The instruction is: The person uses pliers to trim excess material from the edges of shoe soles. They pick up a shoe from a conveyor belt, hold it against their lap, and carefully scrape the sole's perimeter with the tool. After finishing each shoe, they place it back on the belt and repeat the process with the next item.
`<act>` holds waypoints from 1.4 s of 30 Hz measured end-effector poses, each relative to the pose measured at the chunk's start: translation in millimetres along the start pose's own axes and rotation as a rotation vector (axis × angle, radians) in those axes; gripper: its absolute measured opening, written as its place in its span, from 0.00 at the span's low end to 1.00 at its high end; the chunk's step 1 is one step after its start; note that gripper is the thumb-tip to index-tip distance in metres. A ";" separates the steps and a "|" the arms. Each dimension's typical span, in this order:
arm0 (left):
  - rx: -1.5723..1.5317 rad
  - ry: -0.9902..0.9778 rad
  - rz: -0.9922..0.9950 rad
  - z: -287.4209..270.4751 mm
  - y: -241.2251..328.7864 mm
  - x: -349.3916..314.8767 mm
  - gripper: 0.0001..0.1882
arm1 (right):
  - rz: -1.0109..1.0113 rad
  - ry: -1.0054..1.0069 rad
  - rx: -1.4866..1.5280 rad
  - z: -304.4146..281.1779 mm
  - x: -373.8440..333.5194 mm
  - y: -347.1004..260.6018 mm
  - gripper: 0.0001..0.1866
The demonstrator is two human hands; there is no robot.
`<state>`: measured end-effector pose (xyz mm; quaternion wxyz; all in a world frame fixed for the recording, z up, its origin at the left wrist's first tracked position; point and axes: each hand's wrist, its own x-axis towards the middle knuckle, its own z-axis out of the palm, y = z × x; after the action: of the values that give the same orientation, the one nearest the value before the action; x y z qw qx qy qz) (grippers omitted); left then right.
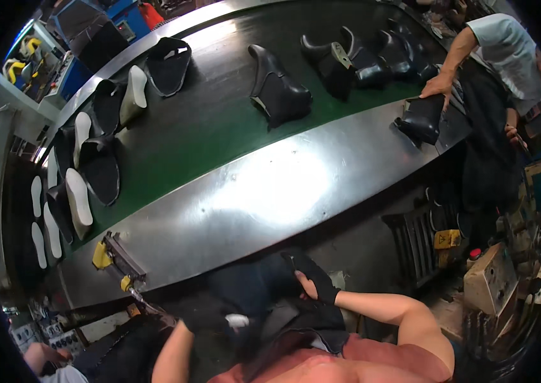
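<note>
In front of my body at the lower middle is a dark, soft-looking piece (251,284), blurred, perhaps a boot upper. My right hand (317,286), in a black fingerless glove, has its bare thumb and fingers closed at the piece's right edge. On the other side is my left hand (197,316), also dark-gloved; blur and shadow hide its fingers. Beside it shows a small white patch (237,320), too blurred to name. Both hands are on my side of the metal ledge (181,220), below its near edge.
Beyond the ledge, a green conveyor belt (181,147) carries black boots (277,89), black uppers (168,66) and lasts with pale soles (77,195). A metal tool with yellow parts (102,255) lies at the left. A co-worker's hand (438,86) grips a boot (420,118). A control box (491,277) stands right.
</note>
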<state>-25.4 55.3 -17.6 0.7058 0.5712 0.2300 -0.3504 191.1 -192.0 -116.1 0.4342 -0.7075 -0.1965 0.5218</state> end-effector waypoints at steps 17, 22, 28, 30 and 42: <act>0.001 0.132 0.006 108.0 -99.0 0.7 0.23 | 0.063 0.080 -0.209 26.3 -39.5 53.1 0.23; 0.044 0.189 -0.048 95.3 -87.5 4.0 0.26 | 0.044 0.105 -0.274 18.3 -42.1 19.9 0.26; 0.093 0.175 -0.045 86.3 -88.4 13.5 0.27 | 0.020 0.157 -0.331 11.9 -39.2 12.2 0.29; 0.174 0.187 -0.077 87.7 -72.8 5.8 0.27 | -0.007 0.165 -0.382 11.2 -38.0 10.8 0.30; 0.122 0.154 0.041 85.3 -71.9 0.3 0.23 | -0.190 0.243 -0.376 14.7 -30.1 16.8 0.32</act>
<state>-86.1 -34.6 -43.6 0.6570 0.6429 0.2502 -0.3041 163.4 -217.1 -113.9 0.3625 -0.8117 -0.3024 0.3439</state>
